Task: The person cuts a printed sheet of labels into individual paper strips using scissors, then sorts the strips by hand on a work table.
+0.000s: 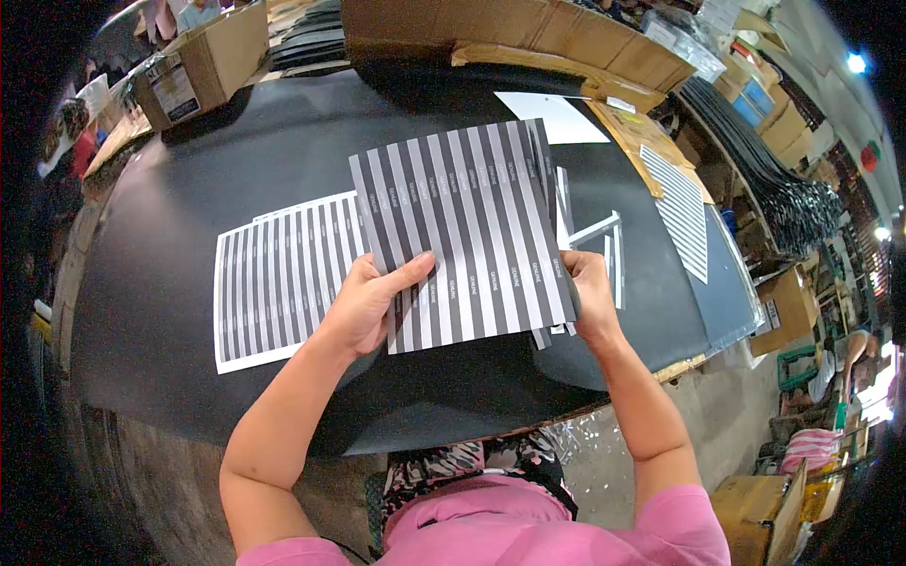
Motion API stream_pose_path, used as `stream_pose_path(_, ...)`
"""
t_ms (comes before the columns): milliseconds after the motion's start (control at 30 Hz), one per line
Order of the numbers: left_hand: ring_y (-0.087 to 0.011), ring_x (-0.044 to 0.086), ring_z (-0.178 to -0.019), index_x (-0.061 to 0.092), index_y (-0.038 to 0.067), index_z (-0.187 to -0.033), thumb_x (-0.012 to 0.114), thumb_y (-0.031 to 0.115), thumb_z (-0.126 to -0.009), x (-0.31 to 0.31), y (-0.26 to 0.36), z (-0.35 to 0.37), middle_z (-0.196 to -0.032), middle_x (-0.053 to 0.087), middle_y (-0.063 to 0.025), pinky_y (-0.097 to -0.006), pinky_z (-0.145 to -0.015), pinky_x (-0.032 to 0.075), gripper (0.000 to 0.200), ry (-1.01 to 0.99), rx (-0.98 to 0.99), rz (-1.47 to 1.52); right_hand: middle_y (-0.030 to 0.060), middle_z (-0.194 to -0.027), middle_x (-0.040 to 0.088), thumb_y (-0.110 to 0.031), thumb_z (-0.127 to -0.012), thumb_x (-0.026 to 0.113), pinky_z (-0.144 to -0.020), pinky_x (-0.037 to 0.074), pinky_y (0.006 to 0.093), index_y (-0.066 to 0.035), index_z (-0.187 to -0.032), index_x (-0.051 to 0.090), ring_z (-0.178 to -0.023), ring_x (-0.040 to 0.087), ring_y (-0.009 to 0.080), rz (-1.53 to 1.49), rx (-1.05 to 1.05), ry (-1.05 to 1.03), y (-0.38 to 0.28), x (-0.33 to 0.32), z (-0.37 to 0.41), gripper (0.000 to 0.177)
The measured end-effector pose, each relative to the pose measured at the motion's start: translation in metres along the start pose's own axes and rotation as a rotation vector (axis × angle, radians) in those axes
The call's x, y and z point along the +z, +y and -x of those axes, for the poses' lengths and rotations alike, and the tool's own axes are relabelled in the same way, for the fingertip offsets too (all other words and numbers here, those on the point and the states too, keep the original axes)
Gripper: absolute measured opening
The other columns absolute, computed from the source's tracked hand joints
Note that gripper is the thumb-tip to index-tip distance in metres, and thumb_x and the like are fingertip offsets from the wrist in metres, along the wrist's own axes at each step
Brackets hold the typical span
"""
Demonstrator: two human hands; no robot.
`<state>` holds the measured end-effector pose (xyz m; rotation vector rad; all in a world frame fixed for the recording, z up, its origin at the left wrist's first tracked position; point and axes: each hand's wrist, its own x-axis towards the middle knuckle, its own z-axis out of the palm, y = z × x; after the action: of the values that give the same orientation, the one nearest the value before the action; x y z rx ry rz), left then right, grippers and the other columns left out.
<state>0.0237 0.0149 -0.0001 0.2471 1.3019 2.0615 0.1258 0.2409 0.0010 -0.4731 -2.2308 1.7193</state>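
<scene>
A sheet printed with black and pale grey stripes and small lettering (462, 236) is held up in front of me, tilted above the table. My left hand (370, 297) grips its lower left edge, thumb flat on the printed face and fingers hidden beneath. At its lower right edge, my right hand (590, 294) is closed, its fingertips partly hidden by the sheet. Along the upper right side, a narrow dark strip (541, 156) stands slightly apart from the sheet. Behind my left hand, a stack of white-bordered striped sheets (274, 283) lies on the table.
Cut strips (609, 250) lie on the black tabletop (160, 311) beyond my right hand. Further right are another striped sheet (678, 212) and brown cardboard (651, 141). A white sheet (552, 118) is at the back. Cardboard boxes (203, 66) and bundled black strips (755, 160) border the table.
</scene>
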Motion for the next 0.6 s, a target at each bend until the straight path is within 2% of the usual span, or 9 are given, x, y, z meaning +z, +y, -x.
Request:
stream_pose_path(300, -0.0132, 0.065, -0.075, 0.056, -0.005, -0.1, 0.062, 0.012, -0.085, -0.0013, -0.002, -0.0017, -0.091, 0.064, -0.0123, -0.025, -0.066, 0.056, 0.023, -0.025, -0.01, 0.032, 0.0047, -0.06, 0.06, -0.013, -0.073, 0.069, -0.039, 0.04, 0.0224, 0.009, -0.077, 0.064, -0.046, 0.052, 0.0069, 0.003, -0.041, 0.008, 0.0001, 0.0009, 0.0034, 0.023)
stream_pose_path(600, -0.0137, 0.065, -0.074, 0.057, -0.005, -0.099, 0.062, 0.012, -0.085, -0.0007, -0.0028, -0.0016, -0.09, 0.064, -0.0124, -0.0256, -0.064, 0.057, 0.022, -0.026, -0.001, 0.038, 0.0038, -0.058, 0.058, -0.011, -0.073, 0.068, -0.041, 0.04, 0.0222, 0.007, -0.072, 0.064, -0.047, 0.051, 0.0063, 0.026, -0.009, 0.004, 0.005, -0.0022, 0.0025, 0.019)
